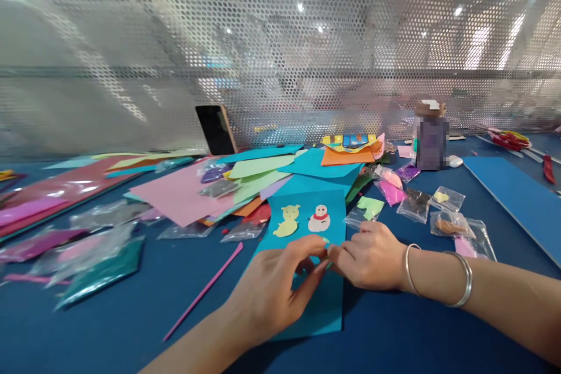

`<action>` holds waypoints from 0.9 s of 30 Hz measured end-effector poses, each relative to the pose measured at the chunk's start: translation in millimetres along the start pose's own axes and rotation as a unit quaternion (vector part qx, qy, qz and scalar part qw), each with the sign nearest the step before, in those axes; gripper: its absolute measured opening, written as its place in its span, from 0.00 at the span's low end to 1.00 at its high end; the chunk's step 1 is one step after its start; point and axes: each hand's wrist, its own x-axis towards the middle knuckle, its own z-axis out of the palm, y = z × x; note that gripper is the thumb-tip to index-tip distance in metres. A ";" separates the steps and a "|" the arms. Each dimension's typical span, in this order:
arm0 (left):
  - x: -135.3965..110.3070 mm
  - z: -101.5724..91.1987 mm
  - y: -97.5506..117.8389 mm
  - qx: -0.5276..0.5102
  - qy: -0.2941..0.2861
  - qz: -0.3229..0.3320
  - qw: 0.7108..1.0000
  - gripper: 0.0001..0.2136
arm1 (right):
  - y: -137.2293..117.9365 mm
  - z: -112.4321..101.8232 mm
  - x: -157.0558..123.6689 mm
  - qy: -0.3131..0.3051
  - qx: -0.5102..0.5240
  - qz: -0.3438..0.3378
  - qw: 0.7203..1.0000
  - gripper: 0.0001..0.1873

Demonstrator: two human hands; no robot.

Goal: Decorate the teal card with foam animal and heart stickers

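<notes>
A turquoise foam card (322,304) lies on the blue table (131,304) in front of me. A yellow duck cut-out (287,222) and a white snowman cut-out (319,219) are stuck on its upper half. My left hand (274,286) and my right hand (370,257) meet over the middle of the card. Both pinch a tiny pale piece between thumb and fingertips; what it is stays too small to make out. Two silver bangles (460,280) circle my right wrist.
Coloured foam sheets (188,193) are heaped behind the card, with small plastic bags (442,198) of pieces to the right. A dark phone (215,130) leans on the perforated metal screen (280,41). A pink strip (205,289) lies left; a jar (430,134) stands at the back right.
</notes>
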 end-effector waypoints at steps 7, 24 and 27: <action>-1.4 -5.1 6.3 -0.006 -0.042 -0.053 0.998 0.15 | -9.9 -1.9 4.1 -0.109 0.134 0.174 0.969 0.10; 3.3 -1.9 -4.6 0.114 0.016 0.027 0.993 0.09 | -9.0 -13.1 26.5 -0.140 0.688 0.537 0.468 0.15; 3.5 -1.9 -4.8 0.122 0.017 0.029 0.992 0.10 | -8.0 -16.4 29.6 -0.160 0.679 0.543 0.467 0.17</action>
